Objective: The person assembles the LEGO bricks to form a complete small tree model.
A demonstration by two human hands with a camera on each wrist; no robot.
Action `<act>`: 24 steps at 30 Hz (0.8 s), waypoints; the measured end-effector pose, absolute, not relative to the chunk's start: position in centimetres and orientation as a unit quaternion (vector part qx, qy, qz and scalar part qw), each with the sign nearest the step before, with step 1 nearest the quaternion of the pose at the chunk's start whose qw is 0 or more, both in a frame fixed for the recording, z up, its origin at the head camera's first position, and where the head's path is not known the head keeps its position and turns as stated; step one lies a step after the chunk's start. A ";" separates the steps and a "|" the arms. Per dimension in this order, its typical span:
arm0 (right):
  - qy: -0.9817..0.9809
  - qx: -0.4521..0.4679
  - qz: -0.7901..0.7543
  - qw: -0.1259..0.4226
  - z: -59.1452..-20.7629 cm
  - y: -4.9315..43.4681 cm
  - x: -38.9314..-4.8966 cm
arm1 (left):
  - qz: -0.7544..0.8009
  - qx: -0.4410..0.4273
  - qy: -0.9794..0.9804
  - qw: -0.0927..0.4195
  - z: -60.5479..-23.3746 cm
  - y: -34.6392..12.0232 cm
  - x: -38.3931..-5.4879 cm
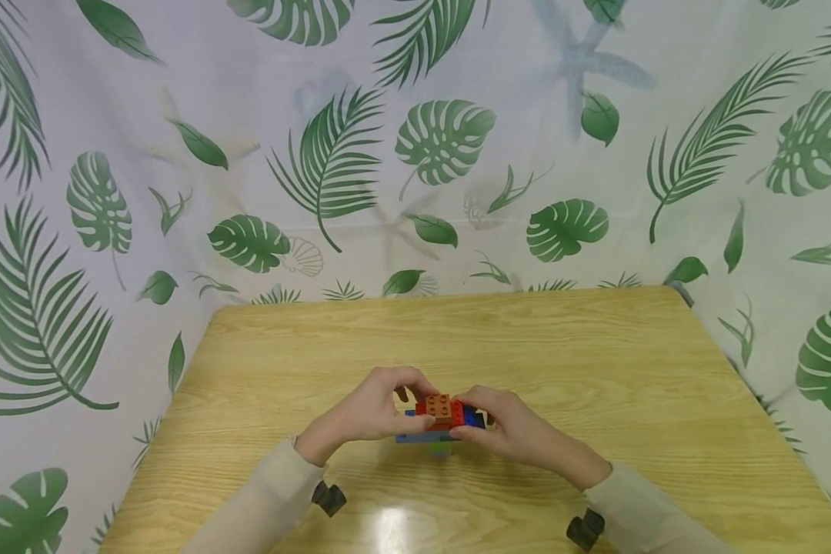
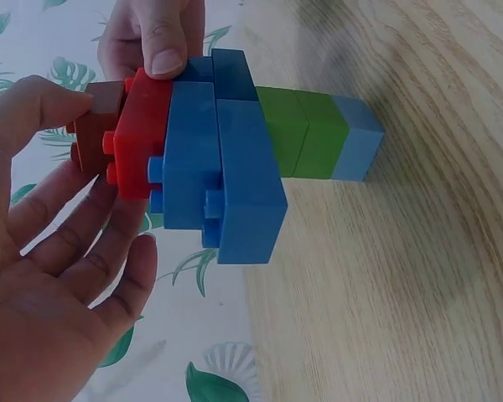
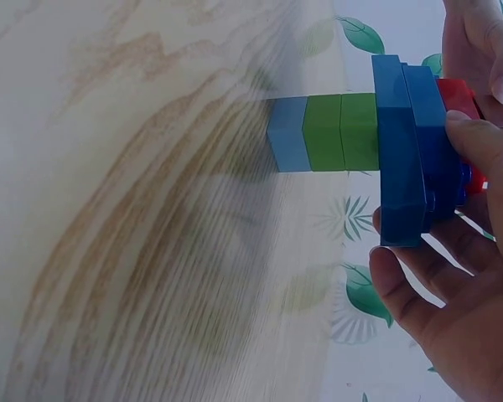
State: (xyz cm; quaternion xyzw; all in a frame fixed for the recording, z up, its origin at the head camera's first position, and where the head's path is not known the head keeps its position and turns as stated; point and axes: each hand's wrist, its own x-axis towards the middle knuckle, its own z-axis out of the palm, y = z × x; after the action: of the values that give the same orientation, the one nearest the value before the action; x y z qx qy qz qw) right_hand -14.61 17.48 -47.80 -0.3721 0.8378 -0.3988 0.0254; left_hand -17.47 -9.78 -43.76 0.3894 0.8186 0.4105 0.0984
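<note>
A tower of toy building blocks stands on the table. Its base is a light blue block (image 2: 358, 138), followed by green blocks (image 2: 306, 134), then two wider layers of blue blocks (image 2: 251, 184). Above these lies a red block (image 2: 142, 134), topped by an orange-brown block (image 1: 438, 406). My left hand (image 1: 377, 408) pinches the orange-brown block between thumb and fingers, the little finger spread away. From the other side my right hand (image 1: 515, 431) grips the red block, its thumb reaching the red block's edge beside the blue layer.
The wooden table (image 1: 526, 338) extends around the tower. Behind it and at both sides hangs a white cloth (image 1: 360, 69) printed with green leaves. A dark wrist device (image 1: 328, 498) sits below the left sleeve, another (image 1: 585, 529) by the right sleeve.
</note>
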 end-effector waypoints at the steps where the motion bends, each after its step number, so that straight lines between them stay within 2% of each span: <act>1: 0.838 -0.372 -0.398 0.024 -47.8 17.5 -14.6 | 0.410 0.391 0.818 0.098 -43.8 -9.8 -17.5; 16: 0.837 -0.367 -0.403 0.037 -47.9 17.3 -14.6 | 0.407 0.387 0.822 0.089 -44.0 -9.9 -17.3; 24: 0.837 -0.353 -0.417 0.036 -48.4 17.4 -14.6 | 0.435 0.383 0.811 0.078 -45.2 -9.9 -17.2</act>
State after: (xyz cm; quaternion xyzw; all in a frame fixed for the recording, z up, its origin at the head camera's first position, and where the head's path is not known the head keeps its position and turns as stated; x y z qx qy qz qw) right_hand -14.64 17.43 -48.40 -0.3532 0.8368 -0.4169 0.0356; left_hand -17.20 -9.94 -45.22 0.3827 0.8113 0.4350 0.0779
